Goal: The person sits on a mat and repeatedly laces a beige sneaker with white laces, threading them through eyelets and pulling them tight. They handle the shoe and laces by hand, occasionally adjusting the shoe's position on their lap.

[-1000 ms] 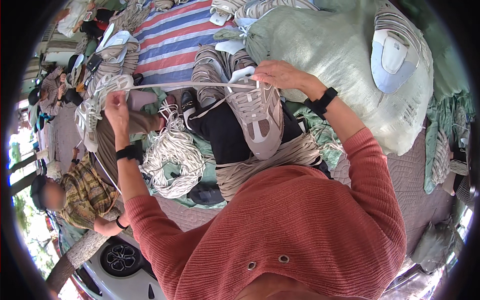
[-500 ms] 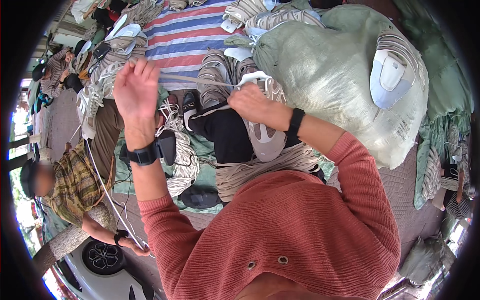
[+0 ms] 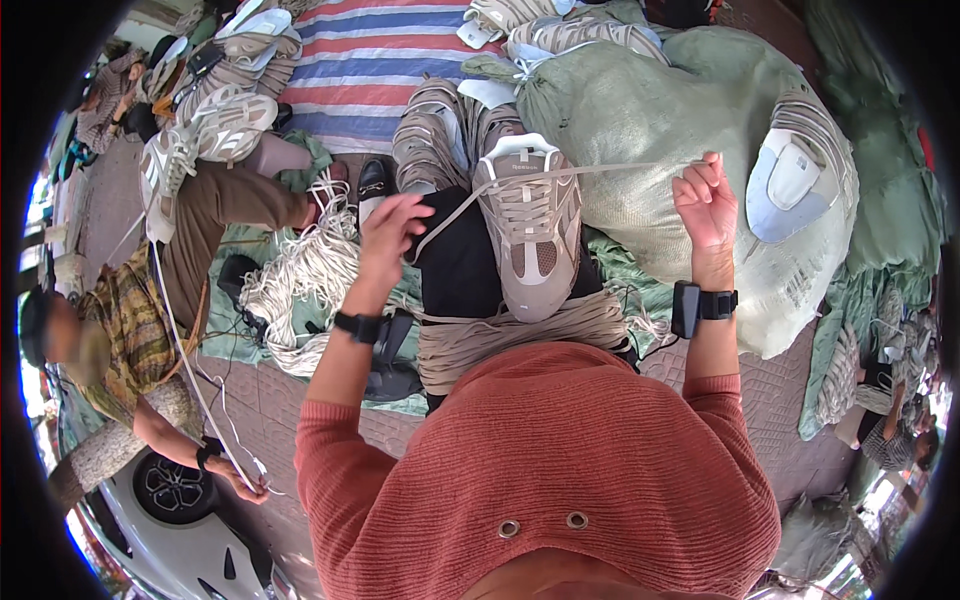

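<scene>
A beige sneaker [image 3: 530,235] rests on my lap, toe toward me, with a pale lace threaded through its eyelets. My right hand [image 3: 708,200] is raised to the right of the shoe, fingers closed on the lace end [image 3: 620,168], which runs taut from the shoe's top. My left hand [image 3: 385,235] hovers left of the shoe, fingers pinching the other lace end that slants up to the eyelets. Both wrists wear black bands.
A big pale green sack [image 3: 650,120] with a sneaker on it lies behind the shoe. A heap of white laces [image 3: 300,290] lies at my left. Another person [image 3: 130,330] sits at far left, lacing a sneaker [image 3: 200,140]. More sneakers lie on a striped cloth [image 3: 360,60].
My right hand swung out to the right, pulling the lace taut. My left hand dropped from high at the left down to beside the shoe.
</scene>
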